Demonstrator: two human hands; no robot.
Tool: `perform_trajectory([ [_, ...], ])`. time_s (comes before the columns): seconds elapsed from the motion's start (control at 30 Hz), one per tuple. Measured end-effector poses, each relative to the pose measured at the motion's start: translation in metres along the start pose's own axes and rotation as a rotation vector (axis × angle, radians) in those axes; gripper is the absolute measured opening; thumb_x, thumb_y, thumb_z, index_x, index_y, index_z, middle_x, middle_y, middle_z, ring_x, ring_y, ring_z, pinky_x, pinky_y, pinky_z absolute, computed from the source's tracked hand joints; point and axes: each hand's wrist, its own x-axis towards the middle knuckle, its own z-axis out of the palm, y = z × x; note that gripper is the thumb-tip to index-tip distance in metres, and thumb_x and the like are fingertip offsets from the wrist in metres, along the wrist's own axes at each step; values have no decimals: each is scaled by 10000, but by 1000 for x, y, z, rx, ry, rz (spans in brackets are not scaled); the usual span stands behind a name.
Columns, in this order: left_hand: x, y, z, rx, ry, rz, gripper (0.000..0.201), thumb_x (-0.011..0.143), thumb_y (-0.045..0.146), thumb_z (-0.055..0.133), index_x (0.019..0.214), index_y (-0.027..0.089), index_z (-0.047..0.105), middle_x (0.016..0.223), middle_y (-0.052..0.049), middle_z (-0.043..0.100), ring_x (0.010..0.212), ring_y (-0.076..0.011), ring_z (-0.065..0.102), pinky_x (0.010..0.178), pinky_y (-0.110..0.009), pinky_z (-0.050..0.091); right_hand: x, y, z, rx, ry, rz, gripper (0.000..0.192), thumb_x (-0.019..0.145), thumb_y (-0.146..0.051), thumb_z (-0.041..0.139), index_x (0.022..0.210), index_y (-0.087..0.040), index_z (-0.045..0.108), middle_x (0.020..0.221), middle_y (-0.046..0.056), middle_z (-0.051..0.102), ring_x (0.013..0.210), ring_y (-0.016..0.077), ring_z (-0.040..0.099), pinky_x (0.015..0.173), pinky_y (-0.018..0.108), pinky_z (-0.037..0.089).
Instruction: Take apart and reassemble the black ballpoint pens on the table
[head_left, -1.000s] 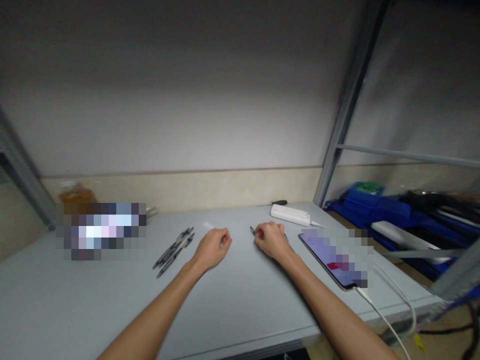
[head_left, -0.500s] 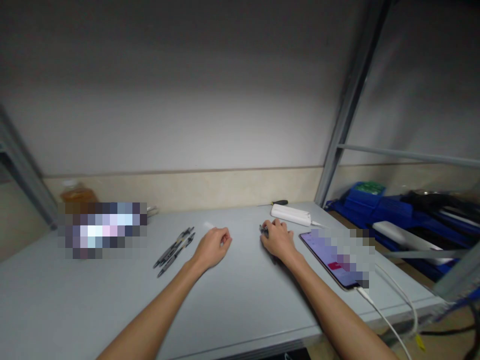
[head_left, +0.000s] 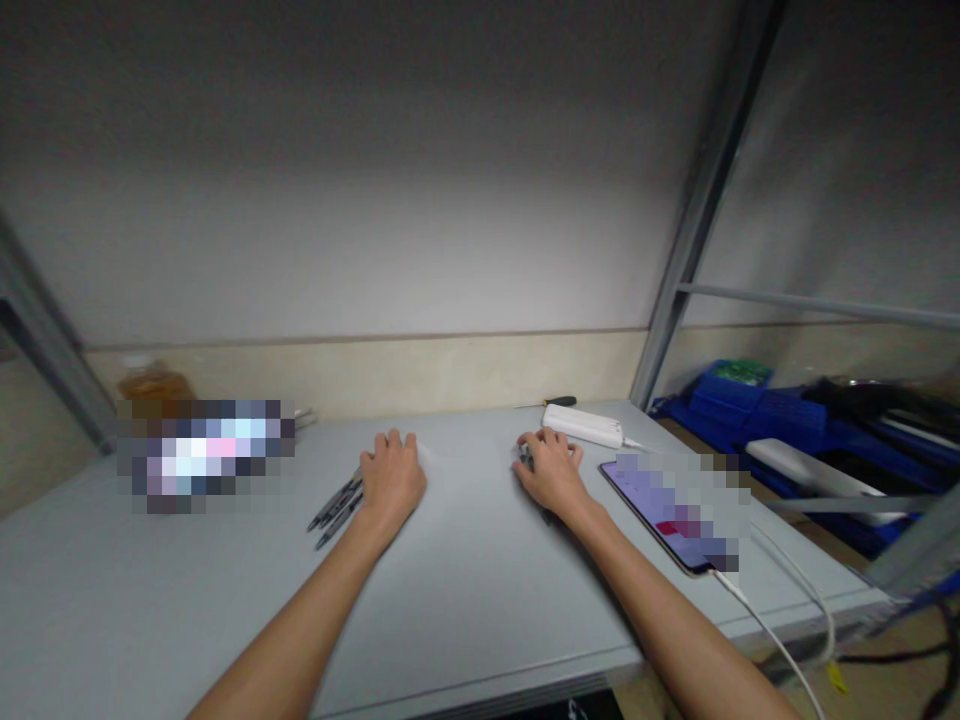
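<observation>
Head view: our left hand (head_left: 394, 482) covers the far ends of slim grey-and-black pens (head_left: 339, 503) at eleven o'clock; our right hand (head_left: 553, 474) arches over a dark slender object (head_left: 527, 457) at one o'clock. Whether either grips, we cannot tell; light mid-barrel pinches suit us.

The pens (head_left: 342, 519) are grey and black, the tabletop (head_left: 465, 600) pale grey.

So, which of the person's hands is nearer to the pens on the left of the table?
Left. The left hand is at the pens, hiding their far ends from view; the right hand is well off to their right, beyond the left hand.
</observation>
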Motion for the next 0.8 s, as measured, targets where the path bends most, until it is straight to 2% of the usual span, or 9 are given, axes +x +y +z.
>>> perform_trajectory([
  [0.2, 2, -2, 5, 10, -75, 10, 339, 791, 121, 348, 1049, 112, 568, 1054, -186, 570, 1037, -305, 465, 790, -430, 403, 0, -3, -6, 58, -1, -12, 289, 791, -292, 528, 1066, -213, 564, 1105, 104, 499, 1046, 253, 399, 856, 392, 247],
  [0.4, 2, -3, 6, 10, -43, 2, 345, 793, 107, 343, 1051, 126, 571, 1088, -185, 542, 1047, -305, 456, 774, -422, 422, -2, -6, -9, 102, 1, -24, 275, 791, -281, 531, 1055, -215, 570, 1106, 100, 501, 1050, 251, 405, 855, 384, 253],
  [0.53, 2, -3, 4, 11, -80, 13, 359, 767, 64, 353, 1044, 122, 575, 1061, -184, 546, 1034, -315, 463, 755, -451, 439, -3, -7, -12, 121, -15, -27, 268, 791, -274, 533, 1049, -217, 577, 1106, 98, 506, 1061, 254, 403, 861, 385, 255],
  [0.63, 2, -4, 4, 7, -109, 20, 384, 757, 27, 350, 1054, 138, 566, 1073, -175, 536, 1036, -321, 464, 715, -429, 461, -3, -8, -13, 126, -22, -36, 268, 790, -268, 538, 1048, -213, 582, 1108, 100, 509, 1056, 256, 408, 862, 390, 260],
  [0.73, 4, -5, 6, -35, -98, 59, 389, 755, -18, 336, 1019, 143, 572, 1045, -152, 540, 1014, -283, 487, 745, -385, 459, -3, -8, -10, 122, -19, -52, 258, 794, -265, 538, 1041, -209, 587, 1099, 103, 515, 1051, 259, 411, 859, 396, 269],
  [0.8, 5, -4, 9, -136, -66, 127, 374, 736, -46, 361, 976, 144, 576, 1007, -124, 546, 974, -237, 512, 810, -359, 442, -3, -8, -8, 130, -6, -88, 248, 797, -263, 541, 1033, -209, 592, 1092, 103, 522, 1051, 261, 412, 858, 402, 275],
])
